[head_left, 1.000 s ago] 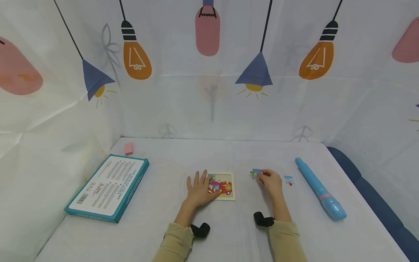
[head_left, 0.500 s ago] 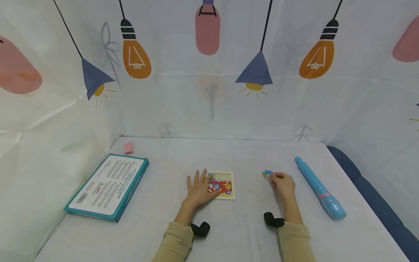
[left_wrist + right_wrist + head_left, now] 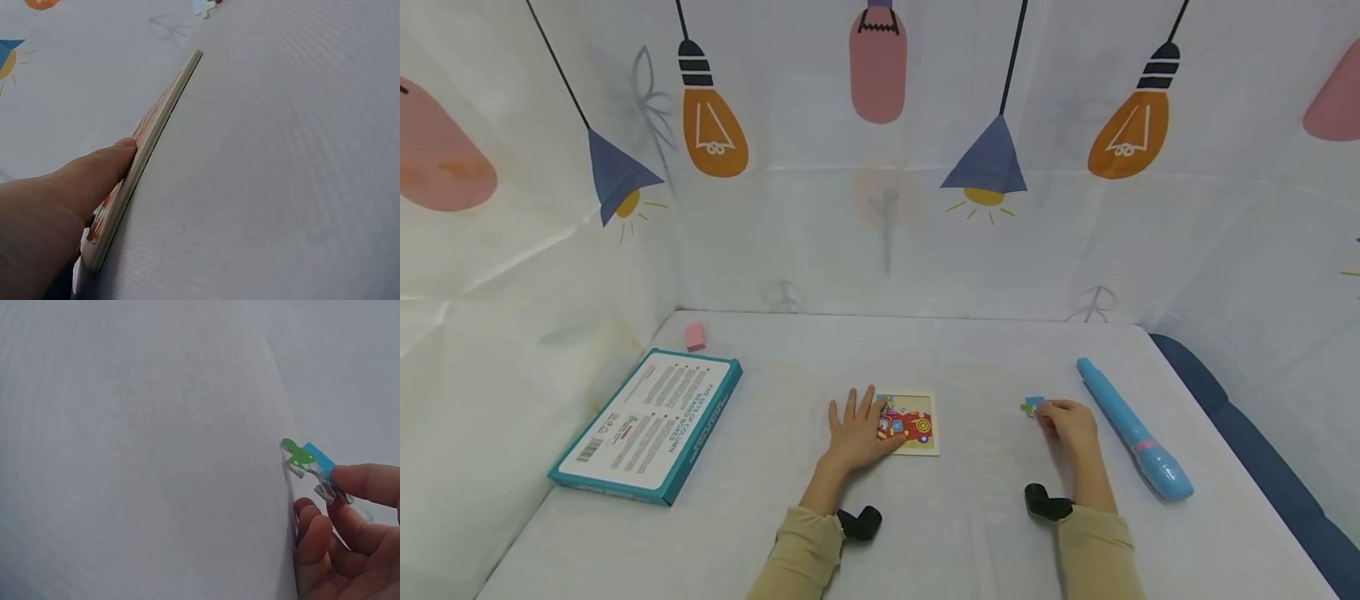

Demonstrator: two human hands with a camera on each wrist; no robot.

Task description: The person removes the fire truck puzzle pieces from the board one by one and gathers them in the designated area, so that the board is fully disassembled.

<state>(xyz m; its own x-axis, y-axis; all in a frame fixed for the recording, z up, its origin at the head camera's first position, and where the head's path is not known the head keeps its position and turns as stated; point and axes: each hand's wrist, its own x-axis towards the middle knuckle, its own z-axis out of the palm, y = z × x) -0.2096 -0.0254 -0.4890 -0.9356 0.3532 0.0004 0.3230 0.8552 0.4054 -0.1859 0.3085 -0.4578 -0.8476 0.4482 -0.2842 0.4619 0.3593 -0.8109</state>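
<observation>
In the head view, my left hand (image 3: 854, 437) rests with spread fingers on the left part of a small wooden jigsaw puzzle (image 3: 923, 427) showing a red vehicle. Part of the puzzle's picture is hidden under that hand. The thumb (image 3: 115, 161) lies on the frame's near edge in the left wrist view. Off to the right, my right hand (image 3: 1071, 429) pinches a blue and green puzzle piece (image 3: 317, 464) between thumb and fingertip, close to the table. The piece is apart from the puzzle frame.
A teal-edged flat box (image 3: 643, 429) lies at the left, with a pink block (image 3: 695, 337) behind it. Right of my right hand is a long light-blue object (image 3: 1133, 433). White printed cloth (image 3: 820, 242) hangs behind and beside the white table (image 3: 820, 350).
My right hand has moved to the right with the puzzle piece. The second loose piece beside it is now covered from the head view. My left hand has stayed on the puzzle.
</observation>
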